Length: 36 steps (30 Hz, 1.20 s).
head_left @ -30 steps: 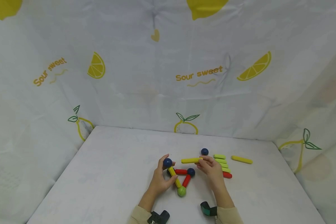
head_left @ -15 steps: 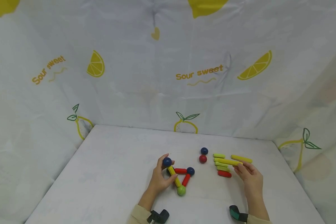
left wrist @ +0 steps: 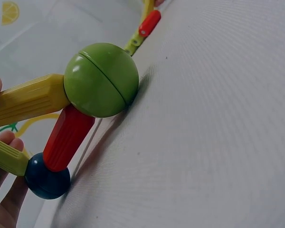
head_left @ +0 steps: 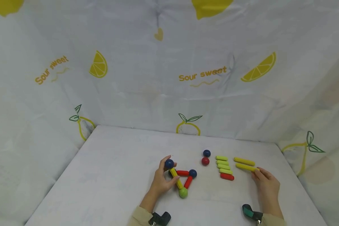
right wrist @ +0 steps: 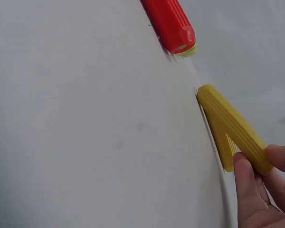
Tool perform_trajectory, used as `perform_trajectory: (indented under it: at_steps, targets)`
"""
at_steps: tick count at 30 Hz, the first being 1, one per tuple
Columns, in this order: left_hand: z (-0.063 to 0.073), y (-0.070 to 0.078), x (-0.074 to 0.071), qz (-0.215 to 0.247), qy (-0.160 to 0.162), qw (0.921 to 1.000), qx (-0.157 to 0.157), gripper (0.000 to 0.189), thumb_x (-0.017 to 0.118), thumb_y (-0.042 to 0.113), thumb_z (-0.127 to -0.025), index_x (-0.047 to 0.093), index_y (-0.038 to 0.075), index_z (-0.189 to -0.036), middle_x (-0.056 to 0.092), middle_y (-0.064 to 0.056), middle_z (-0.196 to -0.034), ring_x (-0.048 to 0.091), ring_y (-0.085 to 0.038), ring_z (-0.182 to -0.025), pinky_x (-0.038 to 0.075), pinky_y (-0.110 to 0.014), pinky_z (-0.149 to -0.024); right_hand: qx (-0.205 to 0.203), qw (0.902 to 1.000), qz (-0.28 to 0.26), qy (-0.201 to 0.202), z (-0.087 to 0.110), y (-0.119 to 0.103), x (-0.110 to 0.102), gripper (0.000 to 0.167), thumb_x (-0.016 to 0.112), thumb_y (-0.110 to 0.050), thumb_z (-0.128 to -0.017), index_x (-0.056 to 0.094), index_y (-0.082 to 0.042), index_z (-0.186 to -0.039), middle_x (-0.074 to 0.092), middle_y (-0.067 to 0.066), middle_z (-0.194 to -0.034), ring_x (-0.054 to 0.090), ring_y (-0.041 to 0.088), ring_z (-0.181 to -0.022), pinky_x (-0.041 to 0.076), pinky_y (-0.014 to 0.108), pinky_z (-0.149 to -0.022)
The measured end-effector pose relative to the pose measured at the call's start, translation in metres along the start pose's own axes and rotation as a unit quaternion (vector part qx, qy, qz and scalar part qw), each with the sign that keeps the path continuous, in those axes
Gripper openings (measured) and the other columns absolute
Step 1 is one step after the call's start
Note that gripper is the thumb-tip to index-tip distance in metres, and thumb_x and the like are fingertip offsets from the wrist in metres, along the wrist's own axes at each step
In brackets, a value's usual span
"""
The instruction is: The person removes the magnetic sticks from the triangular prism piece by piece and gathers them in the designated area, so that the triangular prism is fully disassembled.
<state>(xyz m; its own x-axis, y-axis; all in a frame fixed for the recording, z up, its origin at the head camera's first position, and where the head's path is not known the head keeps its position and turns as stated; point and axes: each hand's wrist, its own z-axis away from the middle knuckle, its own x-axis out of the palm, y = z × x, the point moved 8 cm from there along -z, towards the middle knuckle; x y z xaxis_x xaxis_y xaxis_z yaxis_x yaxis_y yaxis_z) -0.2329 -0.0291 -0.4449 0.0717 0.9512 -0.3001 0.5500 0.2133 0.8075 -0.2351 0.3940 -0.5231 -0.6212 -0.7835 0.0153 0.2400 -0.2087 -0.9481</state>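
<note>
My left hand (head_left: pixel 159 182) holds a frame of magnetic building rods and balls, its thumb by the frame's yellow rod (head_left: pixel 175 178) and fingers around the upper blue ball (head_left: pixel 169 163). Red rods (head_left: pixel 188 182) link another blue ball (head_left: pixel 192 173) and a green ball (head_left: pixel 183 192). In the left wrist view, the green ball (left wrist: pixel 102 80) sits close to the white surface. Farther right, my right hand (head_left: pixel 267 185) pinches the near end of a yellow magnetic rod (head_left: pixel 246 167). A second yellow rod (head_left: pixel 244 161) lies just behind it; in the right wrist view the held rod (right wrist: pixel 235 128) slants over it.
Several short yellow-green rods (head_left: pixel 222 162) lie in a row left of the yellow rods, with a red rod (head_left: pixel 227 177) at its near end. A loose blue ball (head_left: pixel 207 153) and a red ball (head_left: pixel 205 161) sit farther left. A lemon-print cloth (head_left: pixel 147 94) hangs behind the table.
My right hand has moved right with the yellow rod, from beside the frame past the short rods to the other yellow rod. The loose red ball came into view. My left hand stays put.
</note>
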Motion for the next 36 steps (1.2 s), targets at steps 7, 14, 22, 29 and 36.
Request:
perform_trajectory:
  at_steps: [7,14,22,29,36]
  targets:
    - [0.002,0.002,0.002,-0.004,-0.004,1.0000,0.004,0.071,0.071,-0.001,-0.077,0.033,-0.005,-0.136,0.064,-0.024,-0.112,0.063,-0.034,-0.106,0.050,-0.046,-0.097,-0.037,0.9961,0.078,0.017,-0.011,0.001,-0.002,0.036,0.063,-0.017,-0.090,0.058,-0.004,-0.124,0.060,-0.009,-0.090,0.061,-0.009,-0.071,0.053,0.009,-0.069]
    - [0.000,0.005,0.002,-0.011,-0.001,0.9999,0.009,0.071,0.071,0.001,-0.077,0.033,-0.005,-0.137,0.066,-0.017,-0.113,0.063,-0.033,-0.105,0.050,-0.045,-0.097,-0.089,0.9536,0.282,0.057,-0.012,-0.010,-0.002,0.051,0.052,-0.035,-0.093,0.054,-0.004,-0.133,0.053,0.020,-0.134,0.046,0.032,-0.125,0.043,0.040,-0.099]
    - [0.000,0.004,0.002,-0.018,0.001,0.9998,0.008,0.073,0.071,0.001,-0.077,0.032,-0.005,-0.138,0.066,-0.017,-0.113,0.063,-0.032,-0.105,0.050,-0.045,-0.097,-0.089,0.9543,0.274,0.079,-0.009,-0.008,-0.003,0.052,0.051,-0.035,-0.094,0.050,-0.006,-0.137,0.054,0.018,-0.134,0.051,0.025,-0.112,0.036,0.006,-0.064]
    - [0.001,0.003,0.002,-0.014,-0.002,0.9999,-0.001,0.074,0.070,0.001,-0.078,0.030,-0.005,-0.140,0.066,-0.017,-0.114,0.062,-0.033,-0.107,0.049,-0.046,-0.098,-0.123,0.9643,0.220,0.081,0.010,-0.014,0.002,0.052,0.053,-0.036,-0.094,0.048,-0.009,-0.139,0.054,0.012,-0.135,0.052,-0.002,-0.100,0.038,-0.002,-0.070]
    - [0.000,0.001,0.000,-0.010,-0.008,0.9999,-0.007,0.081,0.070,0.000,-0.078,0.025,-0.002,-0.145,0.065,-0.020,-0.115,0.061,-0.033,-0.109,0.047,-0.048,-0.099,-0.208,0.9627,0.172,0.024,0.054,-0.038,0.047,0.041,0.059,-0.026,-0.093,0.057,-0.003,-0.127,0.062,-0.002,-0.113,0.051,-0.011,-0.088,0.043,-0.002,-0.072]
